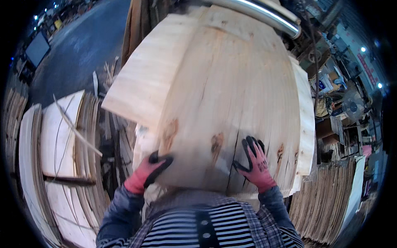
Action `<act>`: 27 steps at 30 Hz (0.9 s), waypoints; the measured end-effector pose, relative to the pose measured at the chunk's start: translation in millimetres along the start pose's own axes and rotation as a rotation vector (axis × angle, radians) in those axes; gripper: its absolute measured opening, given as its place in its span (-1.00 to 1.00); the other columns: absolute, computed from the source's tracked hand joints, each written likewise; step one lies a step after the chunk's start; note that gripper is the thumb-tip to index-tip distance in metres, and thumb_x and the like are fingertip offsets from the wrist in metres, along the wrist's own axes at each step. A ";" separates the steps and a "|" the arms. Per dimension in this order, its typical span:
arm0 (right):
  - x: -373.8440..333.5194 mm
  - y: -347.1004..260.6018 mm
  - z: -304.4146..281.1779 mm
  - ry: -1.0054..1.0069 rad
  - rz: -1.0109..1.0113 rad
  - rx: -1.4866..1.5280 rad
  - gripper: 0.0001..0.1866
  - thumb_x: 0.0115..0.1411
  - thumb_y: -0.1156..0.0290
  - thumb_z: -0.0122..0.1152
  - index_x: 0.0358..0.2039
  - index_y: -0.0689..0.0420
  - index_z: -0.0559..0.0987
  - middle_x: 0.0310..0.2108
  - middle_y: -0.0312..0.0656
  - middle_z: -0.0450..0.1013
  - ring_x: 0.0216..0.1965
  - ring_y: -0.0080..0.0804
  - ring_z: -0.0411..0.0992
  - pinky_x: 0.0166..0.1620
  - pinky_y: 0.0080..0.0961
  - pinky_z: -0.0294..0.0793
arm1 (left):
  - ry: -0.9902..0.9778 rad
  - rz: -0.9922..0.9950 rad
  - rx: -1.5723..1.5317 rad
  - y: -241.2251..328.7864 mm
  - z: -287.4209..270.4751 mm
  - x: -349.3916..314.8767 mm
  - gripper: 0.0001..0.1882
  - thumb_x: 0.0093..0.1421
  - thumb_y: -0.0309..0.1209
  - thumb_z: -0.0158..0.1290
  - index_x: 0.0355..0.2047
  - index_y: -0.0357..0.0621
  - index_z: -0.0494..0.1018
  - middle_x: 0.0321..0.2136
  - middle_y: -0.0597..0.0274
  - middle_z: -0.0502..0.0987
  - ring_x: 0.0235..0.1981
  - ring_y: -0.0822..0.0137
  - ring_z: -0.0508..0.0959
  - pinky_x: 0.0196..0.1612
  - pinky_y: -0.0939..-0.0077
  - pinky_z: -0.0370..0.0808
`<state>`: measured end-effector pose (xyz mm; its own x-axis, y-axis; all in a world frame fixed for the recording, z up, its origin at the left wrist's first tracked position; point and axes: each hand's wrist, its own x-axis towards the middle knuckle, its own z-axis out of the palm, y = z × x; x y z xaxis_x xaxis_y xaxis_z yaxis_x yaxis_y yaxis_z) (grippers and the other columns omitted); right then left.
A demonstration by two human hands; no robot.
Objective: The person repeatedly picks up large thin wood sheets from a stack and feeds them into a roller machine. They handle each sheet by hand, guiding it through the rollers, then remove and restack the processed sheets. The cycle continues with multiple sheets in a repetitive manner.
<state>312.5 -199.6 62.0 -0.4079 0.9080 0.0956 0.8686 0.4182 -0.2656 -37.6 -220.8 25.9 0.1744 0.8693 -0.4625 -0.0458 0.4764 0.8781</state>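
A large, pale wood veneer sheet (231, 91) with dark knots and lengthwise cracks spreads before me, its surface partly blurred. My left hand (149, 171), in a pink glove with black fingers, is at the sheet's near left edge; the thumb lies over the edge and the other fingers are mostly hidden. Flat on the sheet's near right part rests my right hand (254, 163), gloved alike, fingers stretched and thumb apart beside a long dark crack. Under this sheet, another pale veneer sheet (144, 78) juts out to the left, and more sheet edges show at the right.
A shiny metal roller (264, 14) crosses the far end of the sheets. Veneer stacks stand at the left (62, 136) and lower right (324, 202). A loose wood strip (76, 130) leans over the left stack. A fan (352, 105) stands among clutter at the right.
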 end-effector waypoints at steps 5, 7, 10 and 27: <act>-98.6 -25.3 16.6 0.038 0.012 0.010 -0.08 -0.32 0.10 0.35 0.07 0.13 0.16 0.12 0.09 0.00 0.14 0.05 -0.03 0.15 -0.02 -0.07 | -0.263 0.154 0.038 98.1 22.3 -27.1 -0.72 0.14 -0.46 -0.11 -0.15 -0.32 0.38 -0.21 0.12 0.44 -0.18 0.40 0.44 -0.08 0.59 0.33; -119.4 -18.5 11.7 0.146 0.075 -0.064 -0.10 -0.30 0.14 0.35 0.08 0.10 0.15 0.12 0.08 0.00 0.14 0.09 -0.03 0.13 -0.03 0.00 | -0.287 0.633 0.347 124.7 19.9 -26.3 -0.72 0.14 -0.48 -0.13 -0.15 -0.32 0.38 -0.18 0.09 0.43 -0.15 0.32 0.44 -0.06 0.55 0.33; -130.5 -17.4 -15.5 0.527 0.545 0.383 -0.63 0.05 0.62 -0.16 -0.08 0.35 0.33 -0.09 -0.05 0.33 -0.01 -0.35 0.23 0.08 -0.43 0.13 | -0.273 1.292 0.660 143.1 9.7 -13.0 -0.71 0.13 -0.47 -0.13 -0.14 -0.33 0.36 -0.18 0.07 0.42 -0.16 0.27 0.44 -0.07 0.51 0.34; -78.3 -4.1 -111.6 0.653 0.204 -0.357 -0.44 -0.02 0.03 0.00 -0.15 0.25 0.41 -0.11 0.05 0.33 -0.10 0.01 0.32 -0.04 -0.16 0.29 | 0.077 0.454 -0.445 69.3 -55.1 23.2 -0.70 0.07 -0.47 -0.07 -0.20 -0.41 0.32 -0.29 0.00 0.45 -0.26 0.22 0.48 -0.16 0.43 0.43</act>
<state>372.3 -269.7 162.7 -0.0773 0.7525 0.6540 0.9921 0.1229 -0.0242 -91.0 -160.4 69.3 -0.0288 0.9965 -0.0783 -0.5054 0.0530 0.8612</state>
